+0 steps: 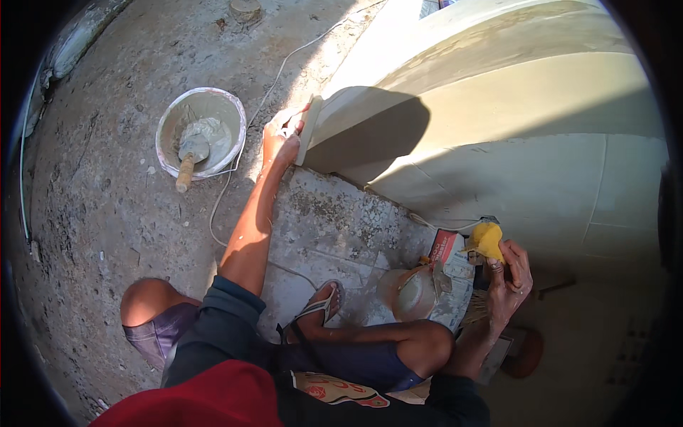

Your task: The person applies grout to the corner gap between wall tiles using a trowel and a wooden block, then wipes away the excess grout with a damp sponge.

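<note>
Straight pale strip (308, 133) is gripped by left hand (280, 138) at cream wall (541, 99); rounded yellow scraper (486, 241) is pinched by right hand (509, 281).

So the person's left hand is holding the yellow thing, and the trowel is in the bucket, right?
Not quite: the head view shows the yellow thing in the person's right hand. The trowel is in the bucket, as you said.

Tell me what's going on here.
The left grip holds a long, flat strip at the edge of the pale wall. The right grip is raised, pinching a thin yellow piece. Off to the left stands a bucket with pale paste inside and a wooden-handled tool leaning over its rim.
</note>
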A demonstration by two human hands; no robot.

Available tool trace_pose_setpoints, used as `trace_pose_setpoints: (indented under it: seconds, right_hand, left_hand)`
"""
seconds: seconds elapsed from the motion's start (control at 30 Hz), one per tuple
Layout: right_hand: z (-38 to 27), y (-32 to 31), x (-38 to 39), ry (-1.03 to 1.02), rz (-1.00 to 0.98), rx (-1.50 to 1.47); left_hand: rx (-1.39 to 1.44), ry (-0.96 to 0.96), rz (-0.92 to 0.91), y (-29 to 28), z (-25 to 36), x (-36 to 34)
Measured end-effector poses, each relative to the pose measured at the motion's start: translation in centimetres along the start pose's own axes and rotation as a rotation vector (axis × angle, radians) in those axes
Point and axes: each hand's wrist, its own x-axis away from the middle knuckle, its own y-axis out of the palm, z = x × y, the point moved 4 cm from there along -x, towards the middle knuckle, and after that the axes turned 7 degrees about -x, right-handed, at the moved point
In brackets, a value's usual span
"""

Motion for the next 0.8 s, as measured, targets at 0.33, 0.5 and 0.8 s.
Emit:
trace_pose_setpoints:
  seconds: [0.33,0.5,0.8]
  right_hand:
    - [2.7,0.1,1.3,0.08,-0.023,-0.023]
    - [3.0,-0.3,1.6,0.065,-0.02,-0.027]
    - [3.1,-0.8,2.0,0.154,-0.02,-0.095]
  left_hand:
    - [-0.214,0.066,-0.134,0.4,0.3,-0.2]
    - [0.066,0.428,-0.104,2.1,1.8,0.9]
    - [0.198,0.098,-0.078,0.5,0.7,-0.1]
